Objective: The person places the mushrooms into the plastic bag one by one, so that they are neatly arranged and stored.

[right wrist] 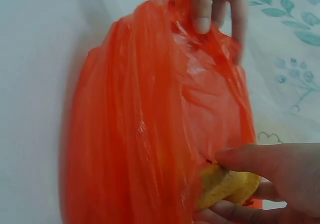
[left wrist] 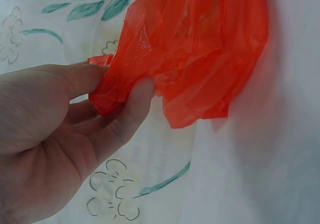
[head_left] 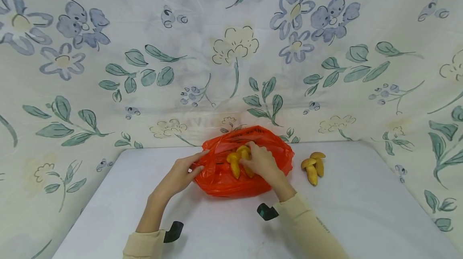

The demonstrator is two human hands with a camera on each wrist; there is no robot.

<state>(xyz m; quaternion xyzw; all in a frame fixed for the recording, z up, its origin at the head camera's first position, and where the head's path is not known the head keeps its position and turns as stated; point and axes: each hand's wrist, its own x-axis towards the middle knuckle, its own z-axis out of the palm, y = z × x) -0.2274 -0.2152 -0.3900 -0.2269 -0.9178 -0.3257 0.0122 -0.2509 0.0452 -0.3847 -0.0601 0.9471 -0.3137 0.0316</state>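
A thin red plastic bag (head_left: 231,188) lies on its side with its mouth spread open in the head view. My left hand (head_left: 181,173) pinches the left edge of that mouth; thumb and fingers lie on either side of the film in the left wrist view. At the bag's opening, my right hand (head_left: 263,163) grips a pair of yellow mushrooms (head_left: 235,165), its thumb and fingers around the right one. The right wrist view shows the mushroom caps (right wrist: 225,186) between thumb and fingers, partly behind the red film.
Another pair of yellow mushrooms (head_left: 311,170) lies on the white table (head_left: 361,210), right of the bag. A floral cloth (head_left: 231,74) hangs behind the table and along its sides. Black wrist cameras (head_left: 174,231) sit at both sleeves.
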